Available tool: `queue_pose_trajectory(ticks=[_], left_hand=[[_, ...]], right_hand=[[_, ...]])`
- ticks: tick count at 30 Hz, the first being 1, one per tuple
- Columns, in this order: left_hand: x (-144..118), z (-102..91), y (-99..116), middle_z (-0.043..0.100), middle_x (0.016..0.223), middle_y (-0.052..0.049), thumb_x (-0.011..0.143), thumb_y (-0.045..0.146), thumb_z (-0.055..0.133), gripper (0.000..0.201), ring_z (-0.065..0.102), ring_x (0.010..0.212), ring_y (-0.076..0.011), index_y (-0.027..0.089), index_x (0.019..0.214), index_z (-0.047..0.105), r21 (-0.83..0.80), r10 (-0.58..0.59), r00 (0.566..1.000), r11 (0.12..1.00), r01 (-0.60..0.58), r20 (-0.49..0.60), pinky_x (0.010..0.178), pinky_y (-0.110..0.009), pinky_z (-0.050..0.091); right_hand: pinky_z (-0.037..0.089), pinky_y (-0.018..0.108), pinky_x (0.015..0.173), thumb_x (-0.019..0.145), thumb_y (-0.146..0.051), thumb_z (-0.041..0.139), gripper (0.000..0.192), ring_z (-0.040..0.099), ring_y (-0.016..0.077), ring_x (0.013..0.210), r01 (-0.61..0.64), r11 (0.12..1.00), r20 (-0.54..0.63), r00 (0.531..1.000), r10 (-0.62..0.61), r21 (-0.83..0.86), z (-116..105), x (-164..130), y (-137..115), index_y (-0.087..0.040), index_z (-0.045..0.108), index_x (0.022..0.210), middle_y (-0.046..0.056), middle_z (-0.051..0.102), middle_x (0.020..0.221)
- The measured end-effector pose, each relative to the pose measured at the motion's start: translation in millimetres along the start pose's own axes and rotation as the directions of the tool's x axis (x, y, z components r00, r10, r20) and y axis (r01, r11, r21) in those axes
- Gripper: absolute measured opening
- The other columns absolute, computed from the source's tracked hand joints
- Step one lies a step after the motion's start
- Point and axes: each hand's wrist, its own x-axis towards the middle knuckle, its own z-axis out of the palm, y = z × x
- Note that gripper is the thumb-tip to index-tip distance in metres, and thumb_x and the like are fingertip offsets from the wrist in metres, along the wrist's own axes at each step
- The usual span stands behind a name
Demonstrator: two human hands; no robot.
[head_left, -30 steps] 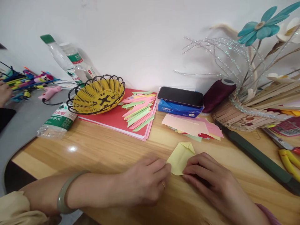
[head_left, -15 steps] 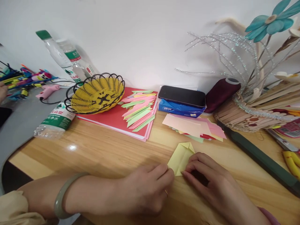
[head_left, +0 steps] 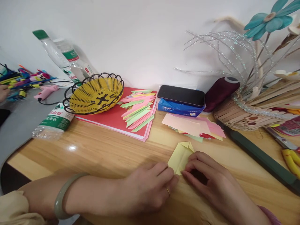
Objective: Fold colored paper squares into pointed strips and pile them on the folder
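Note:
A small yellow sheet of paper [head_left: 180, 158] lies on the wooden table, its two far corners folded inward to a blunt point. My left hand [head_left: 150, 186] pinches the near left corner, fingers curled, with a ring on one finger. On the opposite side, my right hand [head_left: 207, 178] has its thumb and fingertips closed on the paper's right edge. Fingers cover the sheet's near corners. Just beyond it sits a loose stack of pink, peach and other coloured paper slips [head_left: 187, 125].
Folded paper strips [head_left: 138, 109] and a yellow woven basket [head_left: 98, 97] rest on red sheets [head_left: 105, 122]. A phone [head_left: 181, 95] tops a blue tissue pack [head_left: 179, 107]. A dark green bar [head_left: 262, 159] lies right, near yellow-handled scissors [head_left: 290, 161]. At far left is another person's hand [head_left: 3, 93].
My left fingers have shifted slightly around the paper's near left corner. The right hand keeps its hold, and the paper stays nearly where it was.

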Motion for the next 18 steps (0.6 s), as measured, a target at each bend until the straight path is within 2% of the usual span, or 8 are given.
queue_pose_trajectory(ticks=[3, 6, 11, 14, 18], left_hand=[[0.5, 5.9, 2.2, 0.054, 0.084, 0.001, 0.089, 0.018, 0.046, 0.006, 0.051, 0.076, -0.0155, 0.018, 0.091, 0.051, -0.024, -0.089, 0.996, 0.996, 0.089, -0.031, 0.06, -0.026, 0.046], [1.9, 7.9, 2.5, 0.053, 0.084, 0.001, 0.09, 0.021, 0.045, 0.006, 0.051, 0.08, -0.0149, 0.02, 0.09, 0.051, -0.014, -0.146, 0.986, 0.989, 0.145, -0.076, 0.058, -0.024, 0.043], [4.5, 5.8, 0.6, 0.053, 0.084, 0.002, 0.09, 0.024, 0.048, 0.005, 0.051, 0.081, -0.0146, 0.021, 0.092, 0.051, -0.026, -0.155, 0.986, 0.988, 0.154, -0.061, 0.06, -0.023, 0.042], [3.6, 7.1, -0.3, 0.051, 0.085, 0.002, 0.091, 0.023, 0.047, 0.004, 0.05, 0.083, -0.0142, 0.021, 0.09, 0.05, -0.046, -0.177, 0.983, 0.984, 0.174, -0.054, 0.063, -0.024, 0.043], [1.7, 6.0, -3.8, 0.051, 0.087, 0.002, 0.092, 0.024, 0.044, 0.007, 0.05, 0.082, -0.0141, 0.021, 0.09, 0.05, -0.039, -0.141, 0.99, 0.989, 0.141, 0.006, 0.065, -0.024, 0.043]], right_hand=[[0.044, 0.026, 0.061, 0.088, -0.018, 0.046, 0.014, 0.05, 0.0133, 0.071, 0.002, 1.0, 0.008, 1.0, -0.002, 0.001, -0.3, -0.2, 0.2, -0.021, 0.047, 0.074, 0.001, 0.049, 0.077], [0.044, 0.027, 0.061, 0.088, -0.018, 0.045, 0.014, 0.05, 0.0134, 0.072, -0.007, 1.0, 0.024, 1.0, 0.006, 0.007, -1.1, 0.2, -0.8, -0.021, 0.047, 0.074, 0.001, 0.049, 0.078], [0.044, 0.027, 0.061, 0.089, -0.017, 0.042, 0.015, 0.05, 0.0134, 0.072, -0.032, 0.999, 0.062, 0.998, 0.032, -0.01, -2.9, 0.9, -2.3, -0.021, 0.045, 0.075, 0.001, 0.047, 0.079], [0.044, 0.026, 0.062, 0.088, -0.016, 0.042, 0.008, 0.05, 0.0126, 0.072, -0.058, 0.998, 0.084, 0.995, 0.058, 0.0, -3.9, 0.0, -1.1, -0.022, 0.044, 0.082, 0.002, 0.047, 0.085], [0.045, 0.026, 0.06, 0.088, -0.017, 0.039, 0.01, 0.051, 0.0118, 0.07, -0.054, 0.998, 0.07, 0.996, 0.056, -0.033, -8.9, -3.9, 0.7, -0.021, 0.046, 0.083, 0.003, 0.047, 0.087]])
